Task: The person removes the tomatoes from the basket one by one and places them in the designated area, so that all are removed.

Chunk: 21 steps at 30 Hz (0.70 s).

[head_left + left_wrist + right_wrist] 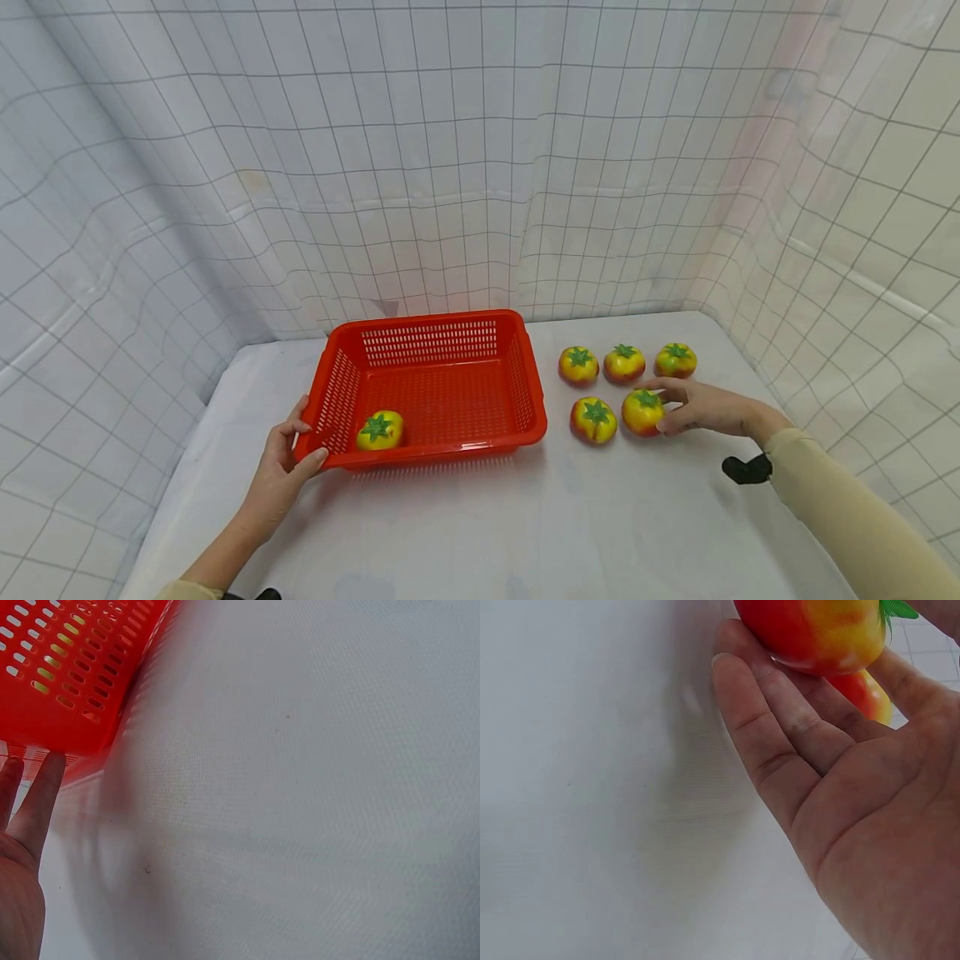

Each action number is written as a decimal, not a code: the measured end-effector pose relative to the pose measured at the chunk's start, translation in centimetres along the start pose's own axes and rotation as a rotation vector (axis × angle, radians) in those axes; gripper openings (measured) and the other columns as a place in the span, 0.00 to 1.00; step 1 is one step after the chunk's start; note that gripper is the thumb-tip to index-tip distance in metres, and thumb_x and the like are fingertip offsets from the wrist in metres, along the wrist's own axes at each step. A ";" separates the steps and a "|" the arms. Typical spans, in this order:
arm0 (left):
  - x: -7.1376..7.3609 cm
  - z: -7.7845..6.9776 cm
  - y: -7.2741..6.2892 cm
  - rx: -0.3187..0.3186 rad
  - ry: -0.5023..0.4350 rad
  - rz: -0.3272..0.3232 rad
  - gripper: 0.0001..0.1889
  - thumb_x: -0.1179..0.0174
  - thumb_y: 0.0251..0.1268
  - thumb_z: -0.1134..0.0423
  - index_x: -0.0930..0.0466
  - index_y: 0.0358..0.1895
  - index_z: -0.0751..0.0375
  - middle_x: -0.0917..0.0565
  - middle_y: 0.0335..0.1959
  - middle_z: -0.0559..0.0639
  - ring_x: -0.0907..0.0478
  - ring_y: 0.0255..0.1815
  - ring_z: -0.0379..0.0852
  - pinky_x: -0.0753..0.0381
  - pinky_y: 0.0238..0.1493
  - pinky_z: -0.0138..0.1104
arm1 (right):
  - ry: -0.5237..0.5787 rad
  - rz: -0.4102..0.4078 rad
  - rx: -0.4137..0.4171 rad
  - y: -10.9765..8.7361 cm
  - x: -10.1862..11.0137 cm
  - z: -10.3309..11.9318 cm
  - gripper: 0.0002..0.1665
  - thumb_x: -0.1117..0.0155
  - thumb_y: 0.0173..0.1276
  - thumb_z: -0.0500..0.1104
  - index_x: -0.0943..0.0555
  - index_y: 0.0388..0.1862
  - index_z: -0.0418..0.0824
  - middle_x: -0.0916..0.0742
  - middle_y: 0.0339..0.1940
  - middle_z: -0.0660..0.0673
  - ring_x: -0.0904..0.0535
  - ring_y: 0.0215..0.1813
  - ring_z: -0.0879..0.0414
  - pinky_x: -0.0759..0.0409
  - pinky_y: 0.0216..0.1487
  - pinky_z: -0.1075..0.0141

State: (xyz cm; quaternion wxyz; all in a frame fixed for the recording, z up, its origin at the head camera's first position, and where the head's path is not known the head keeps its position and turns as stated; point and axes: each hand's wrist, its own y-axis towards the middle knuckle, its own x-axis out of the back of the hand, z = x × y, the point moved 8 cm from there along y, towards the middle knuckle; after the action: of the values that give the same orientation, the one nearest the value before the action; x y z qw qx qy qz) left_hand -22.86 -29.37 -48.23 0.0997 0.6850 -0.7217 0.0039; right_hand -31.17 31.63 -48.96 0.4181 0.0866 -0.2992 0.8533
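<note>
My left hand (279, 477) holds the near left corner of a red plastic basket (438, 454), its thumb on the rim and its fingers along the left side. In the left wrist view, two fingertips touch the slotted basket (67, 724) from below. One yellow-red tomato (380, 431) with a green leafy top lies inside, near the front left corner. To the right of the basket, my right hand (705, 408) holds another tomato (642, 412) between thumb and fingers. The right wrist view shows fingers curving beneath this tomato (810, 634); whether it touches the table cannot be told.
A loose tomato (594, 420) lies just left of the held one. Behind stand three more in a row: a left tomato (578, 367), a middle tomato (624, 364) and a right tomato (676, 361). Gridded white cloth (450, 167) walls surround the white table (480, 533).
</note>
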 end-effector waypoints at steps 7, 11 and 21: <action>0.0 0.0 0.0 0.007 0.000 -0.002 0.22 0.43 0.76 0.70 0.45 0.63 0.60 0.61 0.86 0.49 0.61 0.83 0.63 0.19 0.51 0.26 | 0.009 -0.012 -0.009 0.0 0.0 -0.5 0.46 0.28 0.64 0.51 0.36 0.78 0.49 0.36 0.76 0.32 0.32 0.70 0.41 0.25 0.67 0.49; 0.0 0.0 0.0 0.008 0.002 -0.002 0.22 0.43 0.76 0.70 0.46 0.63 0.60 0.61 0.86 0.49 0.61 0.83 0.64 0.19 0.51 0.26 | 0.002 -0.019 -0.007 0.1 0.1 -0.8 0.46 0.28 0.64 0.51 0.35 0.78 0.49 0.36 0.76 0.32 0.31 0.69 0.42 0.24 0.66 0.50; 0.0 0.0 0.1 0.006 0.005 -0.003 0.22 0.43 0.76 0.70 0.45 0.63 0.60 0.61 0.86 0.49 0.60 0.82 0.63 0.19 0.51 0.26 | -0.011 -0.030 -0.017 0.4 0.1 -1.2 0.46 0.28 0.65 0.52 0.36 0.78 0.48 0.36 0.75 0.30 0.21 0.58 0.46 0.21 0.59 0.58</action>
State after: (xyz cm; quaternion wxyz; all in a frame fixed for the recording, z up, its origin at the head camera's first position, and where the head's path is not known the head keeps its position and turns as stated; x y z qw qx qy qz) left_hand -22.94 -29.37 -48.23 0.0995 0.6863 -0.7204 0.0078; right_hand -31.42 32.20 -50.04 0.4298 0.0921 -0.3074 0.8439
